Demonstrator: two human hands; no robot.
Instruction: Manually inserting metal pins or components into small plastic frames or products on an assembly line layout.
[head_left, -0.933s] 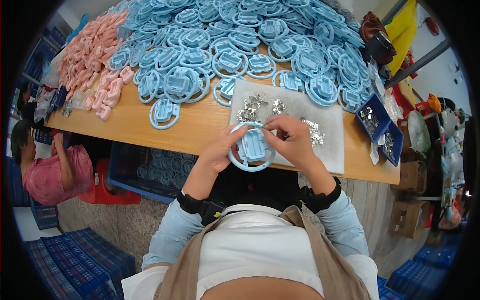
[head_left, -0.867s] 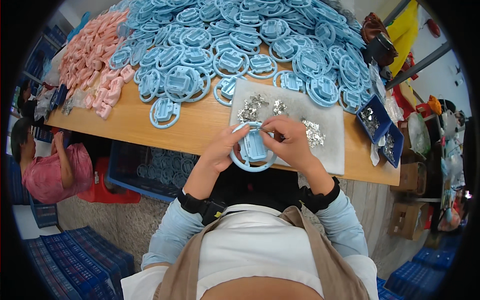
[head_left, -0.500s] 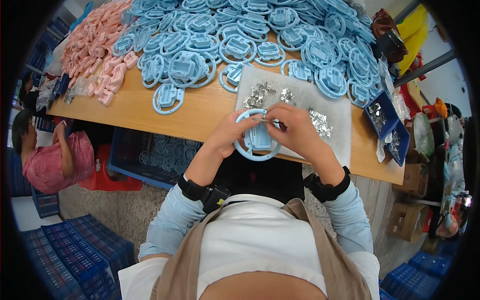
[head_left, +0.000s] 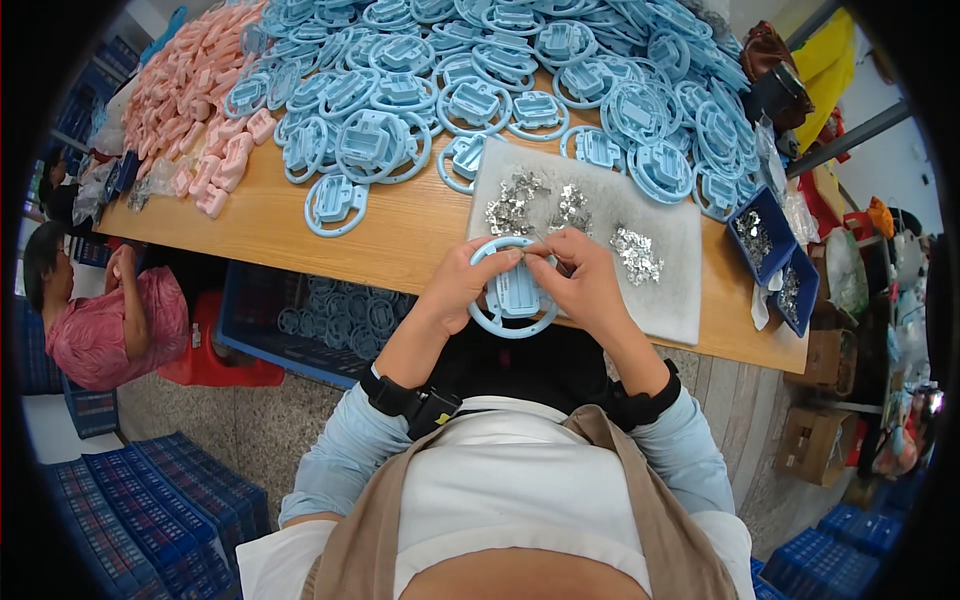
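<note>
A light blue plastic ring part [head_left: 517, 294] with a boxy middle is held over the table's front edge, its ring facing up. My left hand [head_left: 458, 287] grips it by the left rim, thumb lying across the top. Closed in a pinch at the part's upper right, my right hand [head_left: 580, 282] holds a thin metal tool [head_left: 541, 240], perhaps tweezers; its tip is too small to make out. Just beyond my hands, small silvery metal pieces lie in heaps [head_left: 514, 205] on a pale grey mat [head_left: 668, 305].
Many matching blue parts [head_left: 640, 110] are piled across the back of the wooden table [head_left: 400, 230], with pink plastic pieces [head_left: 190, 90] at far left. Blue bins [head_left: 758, 238] of metal bits stand right. Below the table sits a blue crate [head_left: 290, 345]; a person [head_left: 115, 320] is at left.
Both hands and the blue ring part have come slightly nearer to me. My right hand has shifted a little lower and left, still pinching at the part's top.
</note>
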